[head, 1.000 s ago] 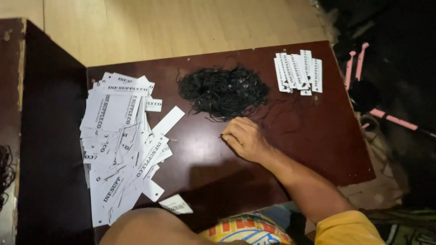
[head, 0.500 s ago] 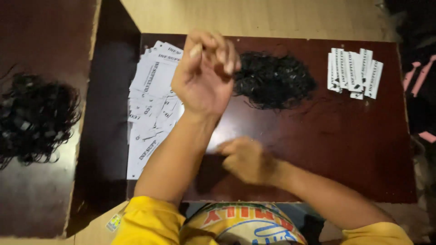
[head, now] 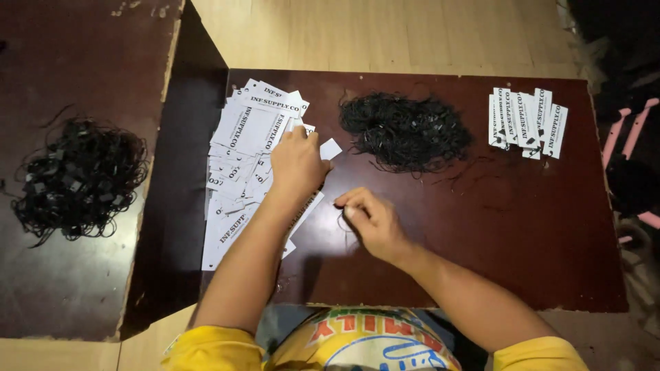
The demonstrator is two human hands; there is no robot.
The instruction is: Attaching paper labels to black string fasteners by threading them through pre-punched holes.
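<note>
Now the view takes in two dark wooden tables (head: 536, 227) set side by side, where half a second ago only the edge of the second one showed, and the left hand, which was raised in front of the camera, has dropped onto the work surface. Largest item: a loose spread of white printed paper tags (head: 237, 172) on the near table's left side. Next, a tangled heap of black string loops (head: 405, 132) mid-table, with a second, similar heap (head: 79, 178) on the table to the left. A small, tidy row of finished-looking tags (head: 526, 122) lies at far right. Left hand (head: 297, 165) rests flat on the loose tags, fingers lightly curled, touching the top cards. Right hand (head: 371, 221), near centre, has thumb and forefinger pinched on one thin black loop (head: 342, 221). Judgement: one loop is ready in the right hand, and the left is now selecting a tag.
</note>
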